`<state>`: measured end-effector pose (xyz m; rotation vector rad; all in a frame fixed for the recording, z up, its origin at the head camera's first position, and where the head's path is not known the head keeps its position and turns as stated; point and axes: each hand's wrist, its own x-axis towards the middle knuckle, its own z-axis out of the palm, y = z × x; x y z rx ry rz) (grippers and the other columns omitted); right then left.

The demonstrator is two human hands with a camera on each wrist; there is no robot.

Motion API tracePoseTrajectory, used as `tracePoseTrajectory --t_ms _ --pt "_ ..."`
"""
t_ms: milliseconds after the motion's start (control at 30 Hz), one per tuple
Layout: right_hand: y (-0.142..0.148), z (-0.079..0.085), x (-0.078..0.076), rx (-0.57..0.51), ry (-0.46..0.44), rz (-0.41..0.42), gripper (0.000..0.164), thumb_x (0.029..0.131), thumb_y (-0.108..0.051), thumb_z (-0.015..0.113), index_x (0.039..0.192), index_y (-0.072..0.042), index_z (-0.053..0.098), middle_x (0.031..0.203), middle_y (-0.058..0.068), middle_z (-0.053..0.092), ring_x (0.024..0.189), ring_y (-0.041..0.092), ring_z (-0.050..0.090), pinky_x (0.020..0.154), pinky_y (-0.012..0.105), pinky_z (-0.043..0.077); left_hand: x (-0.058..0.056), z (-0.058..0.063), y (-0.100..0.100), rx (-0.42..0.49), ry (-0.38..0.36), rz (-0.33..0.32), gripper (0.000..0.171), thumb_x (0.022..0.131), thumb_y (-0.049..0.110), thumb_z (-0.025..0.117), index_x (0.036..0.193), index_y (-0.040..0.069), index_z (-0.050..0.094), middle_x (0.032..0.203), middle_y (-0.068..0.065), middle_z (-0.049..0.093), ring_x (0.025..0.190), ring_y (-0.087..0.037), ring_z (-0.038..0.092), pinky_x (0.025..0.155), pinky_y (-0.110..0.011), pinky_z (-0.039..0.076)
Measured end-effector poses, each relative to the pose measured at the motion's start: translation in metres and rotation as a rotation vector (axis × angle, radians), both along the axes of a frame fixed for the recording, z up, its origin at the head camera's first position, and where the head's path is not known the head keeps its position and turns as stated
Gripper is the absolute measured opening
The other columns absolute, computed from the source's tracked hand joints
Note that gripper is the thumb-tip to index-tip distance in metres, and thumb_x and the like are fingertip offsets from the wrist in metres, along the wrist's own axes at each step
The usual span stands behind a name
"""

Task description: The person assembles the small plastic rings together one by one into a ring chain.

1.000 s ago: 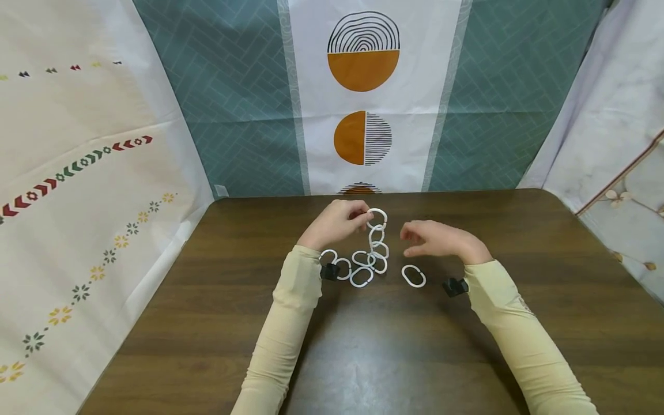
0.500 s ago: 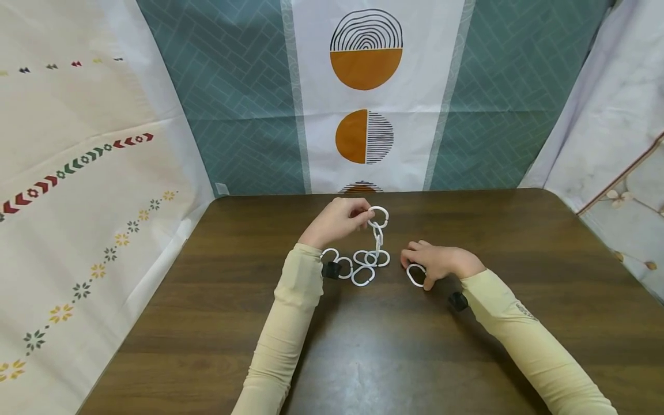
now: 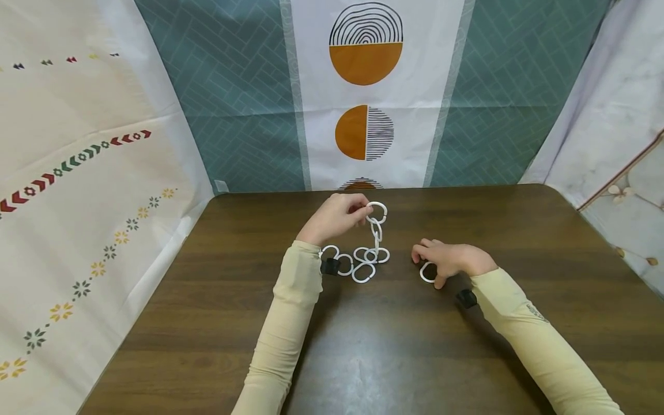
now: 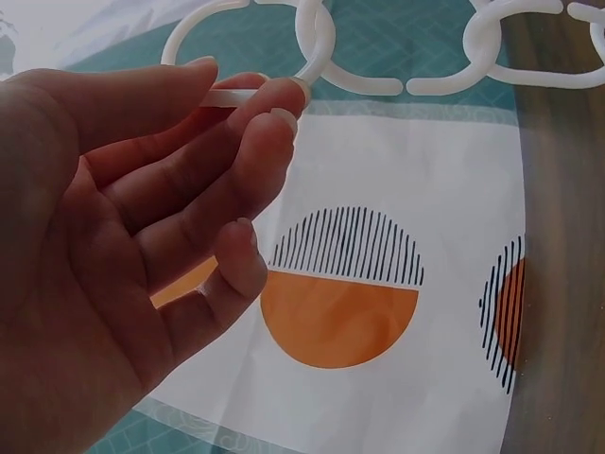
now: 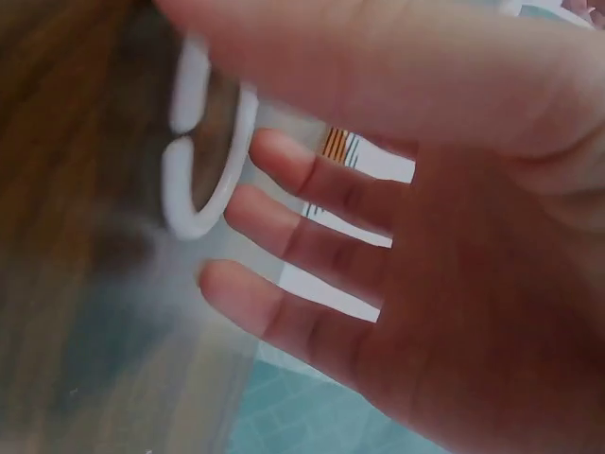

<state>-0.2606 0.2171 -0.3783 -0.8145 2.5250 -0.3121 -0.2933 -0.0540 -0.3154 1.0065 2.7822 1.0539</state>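
My left hand [image 3: 334,219] pinches the top white plastic chain link [image 4: 177,36] between thumb and index finger, as the left wrist view shows. Below it more joined links [image 3: 377,233] hang down to the table, where the rest of the chain [image 3: 364,280] lies in a loose bunch. Part of the chain is hidden behind the left wrist. To the right, my right hand [image 3: 456,259] is low over the table with thumb and fingers about a single loose link [image 3: 422,276]. In the right wrist view a small gap shows in this oval link [image 5: 176,184], its top covered by the thumb.
The brown wooden table [image 3: 207,334] extends around both hands. Behind it hangs a teal and white patterned cloth [image 3: 249,115], with pale printed cloths at the left and right sides. A small black camera [image 3: 467,298] sits on each wrist.
My right hand has come down to the loose link and shifted it slightly right. The left hand holds its place, while the hanging links have turned and straightened.
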Motion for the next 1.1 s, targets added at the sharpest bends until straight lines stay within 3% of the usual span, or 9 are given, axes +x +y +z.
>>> tracePoseTrajectory --t_ms 200,567,733,867,1100 --pt "0.007 -0.005 0.001 -0.038 -0.013 0.001 0.05 0.063 0.002 0.084 0.094 -0.011 0.046 0.09 0.003 0.046 0.081 0.014 0.042 0.071 0.023 0.035 -0.001 0.001 -0.001 -0.008 0.006 -0.002 0.015 0.098 0.025 0.058 0.095 0.013 0.066 0.072 0.001 0.064 0.067 -0.013 0.055 0.064 -0.024 0.041" --pt "0.005 -0.003 0.0 -0.024 -0.011 -0.027 0.045 0.065 0.0 0.084 0.087 -0.009 0.046 0.082 0.001 0.044 0.075 0.013 0.041 0.067 0.023 0.034 0.0 0.0 0.0 -0.015 0.005 -0.011 0.015 0.098 0.025 0.057 0.095 0.013 0.066 0.072 0.001 0.065 0.068 -0.013 0.056 0.066 -0.025 0.042" --pt "0.008 0.002 -0.004 -0.007 0.015 0.041 0.031 0.073 -0.005 0.08 0.078 -0.008 0.05 0.071 -0.004 0.045 0.067 0.008 0.04 0.063 0.021 0.033 0.0 0.001 -0.001 -0.012 0.01 -0.007 0.015 0.098 0.025 0.058 0.096 0.013 0.066 0.072 0.001 0.064 0.068 -0.012 0.057 0.067 -0.025 0.043" --pt "0.015 0.004 -0.01 -0.077 0.079 0.071 0.02 0.084 -0.007 0.07 0.071 -0.009 0.055 0.064 -0.009 0.047 0.059 0.003 0.041 0.058 0.019 0.036 0.0 0.0 0.0 -0.013 0.012 -0.008 0.015 0.098 0.025 0.058 0.095 0.013 0.066 0.072 0.001 0.064 0.069 -0.012 0.058 0.067 -0.025 0.043" --pt "0.004 0.031 -0.024 -0.297 0.248 -0.145 0.02 0.094 -0.016 0.062 0.077 -0.006 0.065 0.062 0.002 0.062 0.055 0.012 0.056 0.056 0.024 0.041 -0.001 -0.001 -0.003 -0.031 0.019 0.003 0.017 0.098 0.027 0.057 0.095 0.013 0.066 0.072 0.002 0.066 0.069 -0.011 0.058 0.064 -0.024 0.043"
